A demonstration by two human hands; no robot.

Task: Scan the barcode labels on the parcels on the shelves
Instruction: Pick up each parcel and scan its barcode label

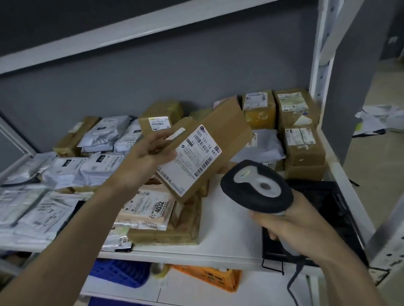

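Above the shelf (226,240), left hand (150,151) fingers gripping tilted box (208,151), right hand (295,227) fingers clutching scanner (257,189)

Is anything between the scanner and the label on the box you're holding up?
Nothing visible. The left hand holds the cardboard box tilted above the shelf, its label uncovered except at one edge under the thumb. The scanner, gripped by the right hand, sits beside it across open air.

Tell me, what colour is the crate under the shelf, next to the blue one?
Orange. The crate shows in the head view, on the lower shelf.
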